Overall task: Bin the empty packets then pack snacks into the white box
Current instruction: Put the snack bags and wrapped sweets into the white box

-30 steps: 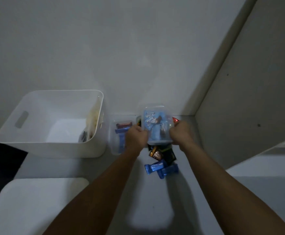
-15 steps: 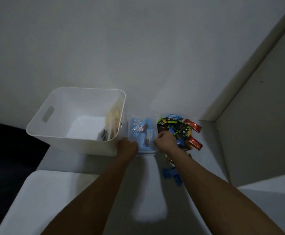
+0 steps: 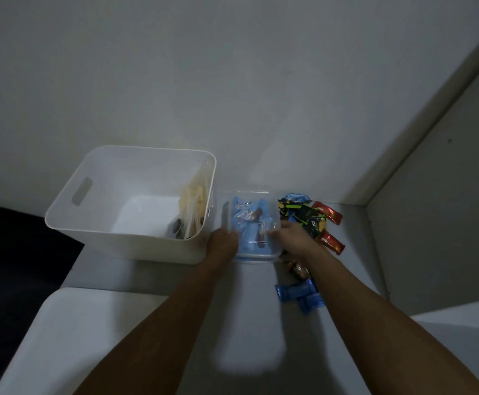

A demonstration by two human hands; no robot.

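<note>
A clear plastic container (image 3: pixel 249 253) full of blue-wrapped snacks sits on the grey surface beside the white box (image 3: pixel 95 223). My left hand (image 3: pixel 222 242) grips its left side and my right hand (image 3: pixel 292 238) grips its right side. The white box is open on top and holds a pale bag of snacks (image 3: pixel 194 201) against its right wall. Loose snack packets (image 3: pixel 306 215), black-green and red, lie right of the container. Two blue packets (image 3: pixel 298 293) lie nearer me, under my right forearm.
A white wall rises behind the box. A grey panel (image 3: pixel 446 223) closes off the right side. A white slab (image 3: pixel 61 337) lies at the lower left, with a dark gap (image 3: pixel 10 266) to its left. A brown wrapper (image 3: pixel 298 269) lies by my right wrist.
Both hands carried the clear container from above the snack pile leftward and set it down next to the white box. The loose packets beneath it are now uncovered.
</note>
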